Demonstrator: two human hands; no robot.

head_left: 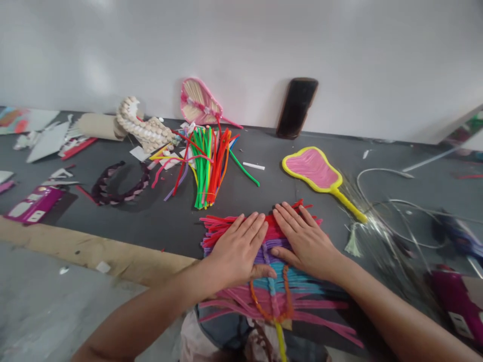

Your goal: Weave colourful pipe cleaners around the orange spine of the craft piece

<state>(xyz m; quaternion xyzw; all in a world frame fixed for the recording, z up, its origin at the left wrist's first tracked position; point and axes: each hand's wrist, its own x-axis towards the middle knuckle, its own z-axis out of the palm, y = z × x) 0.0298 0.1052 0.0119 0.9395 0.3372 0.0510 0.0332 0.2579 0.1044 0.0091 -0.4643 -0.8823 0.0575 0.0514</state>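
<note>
Both palms press down on a mat of coloured pipe cleaners [302,281], arranged in bands of red, purple, blue and pink with loose ends at the sides. My left hand [241,246] lies flat over its left half, fingers extended. Flat on the right half rests my right hand [300,239], thumb pointing inward. Between and below the hands, a twisted centre strip and an orange loop [287,291] show on the mat. A yellow stem [279,339] sticks out at the near edge. The parts under my palms are hidden.
Beyond the mat lies a bundle of pipe cleaners [207,166]. A yellow-rimmed pink fan [313,170] is to the right, near clear strands and wires [396,201]. A phone [297,108] and a pink leaf-shaped fan [199,100] lean on the wall. A dark braided headband [121,186] lies left.
</note>
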